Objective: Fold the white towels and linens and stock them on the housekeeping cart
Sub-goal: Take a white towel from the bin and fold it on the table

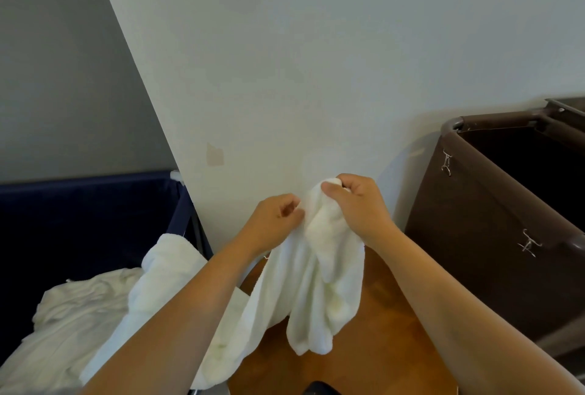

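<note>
White towel (319, 271) held up mid-air between navy laundry bin (95, 184) and brown fabric cart (474, 204). Right hand (357, 201) clamped on top bunch, left hand (275, 220) pinched on adjacent edge. Corner probably sought so the fold can be started. Remainder left hanging.

**No legible text in view**

No writing, label, brand name, number or sign can be read anywhere in the head view. A small pale beige rectangular patch (215, 154) is seen on the plain white painted wall (316, 62), but no lettering can be made out on it.
</note>
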A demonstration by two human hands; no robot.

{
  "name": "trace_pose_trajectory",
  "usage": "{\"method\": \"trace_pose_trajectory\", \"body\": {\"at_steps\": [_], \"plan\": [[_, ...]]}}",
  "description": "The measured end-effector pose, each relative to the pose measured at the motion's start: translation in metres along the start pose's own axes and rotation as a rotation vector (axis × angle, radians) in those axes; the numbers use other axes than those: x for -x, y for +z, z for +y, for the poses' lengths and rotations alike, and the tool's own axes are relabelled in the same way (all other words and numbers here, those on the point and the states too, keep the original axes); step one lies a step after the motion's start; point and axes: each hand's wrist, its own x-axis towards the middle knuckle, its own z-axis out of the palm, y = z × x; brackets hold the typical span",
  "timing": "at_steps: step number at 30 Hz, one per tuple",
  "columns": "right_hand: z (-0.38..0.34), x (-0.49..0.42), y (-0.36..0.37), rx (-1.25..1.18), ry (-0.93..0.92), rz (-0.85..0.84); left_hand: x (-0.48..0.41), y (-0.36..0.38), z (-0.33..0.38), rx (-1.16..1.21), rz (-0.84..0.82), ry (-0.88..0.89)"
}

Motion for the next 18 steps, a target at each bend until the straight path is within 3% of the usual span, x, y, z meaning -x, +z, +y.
{"method": "trace_pose_trajectory", "body": {"at_steps": [4, 7, 9, 12, 18], "plan": [[0.007, -0.004, -0.011, 0.068, 0.058, 0.019, 0.006, 0.006, -0.021, -0.186, -0.031, -0.103], [0.019, -0.005, -0.022, 0.43, 0.14, -0.035, 0.005, 0.001, -0.021, -0.114, 0.092, -0.14], [0.024, 0.001, -0.023, 0.554, 0.169, -0.166, 0.005, -0.001, -0.007, -0.096, 0.083, -0.073], [0.015, 0.013, -0.001, 0.551, 0.059, -0.33, 0.003, 0.005, 0.027, -0.188, -0.042, 0.081], [0.001, 0.004, 0.002, 0.499, 0.02, -0.212, 0.0, 0.003, 0.038, 0.017, 0.048, 0.141]]}}
